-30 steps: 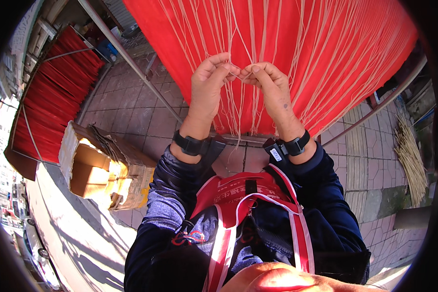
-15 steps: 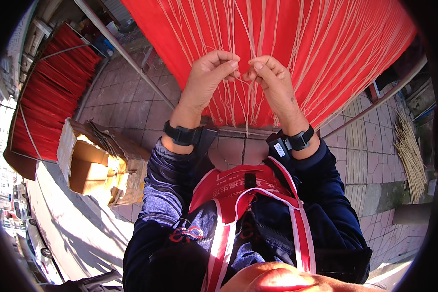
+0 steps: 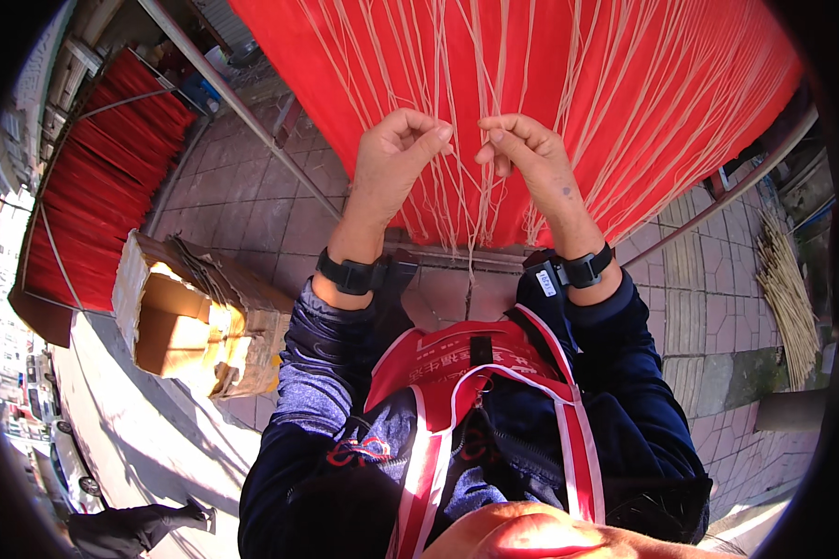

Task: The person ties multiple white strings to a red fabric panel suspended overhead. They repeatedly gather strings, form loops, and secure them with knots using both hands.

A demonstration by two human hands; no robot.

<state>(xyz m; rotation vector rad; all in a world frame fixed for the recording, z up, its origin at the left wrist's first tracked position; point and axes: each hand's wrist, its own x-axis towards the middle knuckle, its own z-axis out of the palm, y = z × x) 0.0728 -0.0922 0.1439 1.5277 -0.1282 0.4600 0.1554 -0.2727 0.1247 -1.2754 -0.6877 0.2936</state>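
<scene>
Mostly, reading from the left edge across to the right:

Far-left rack: a second red sheet (image 3: 103, 186) hangs on a metal frame beside the paved ground, well apart from the hands.
Cardboard boxes (image 3: 182, 321): a stack of flattened and folded brown boxes lies on the paving, below and left of the left forearm.
Metal pole (image 3: 242, 112): a grey bar runs slanting from the upper left down toward the left hand, passing in front of the big sheet's edge.
Left hand (image 3: 391, 163): raised at chest height in front of the sheet, fingers curled inward, thumb and forefinger pinched together on one pale cord; a black band sits on the wrist.
Pale cords (image 3: 466, 200): many thin cream strings (image 3: 531, 56) hang down across the big red sheet (image 3: 625, 84); the ones being handled lie between the two hands, their loose ends dangling just above the paving.
Right hand (image 3: 527, 158): level with the left and just beside it, a narrow gap between the fingertips; fingers bent, thumb and forefinger closed on a cord; black band on the wrist.
Red vest (image 3: 480, 373): worn over a dark blue jacket, below both wrists.
Bundle of sticks (image 3: 788, 289): pale thin canes lie on the tiles at far right, well apart.
</scene>
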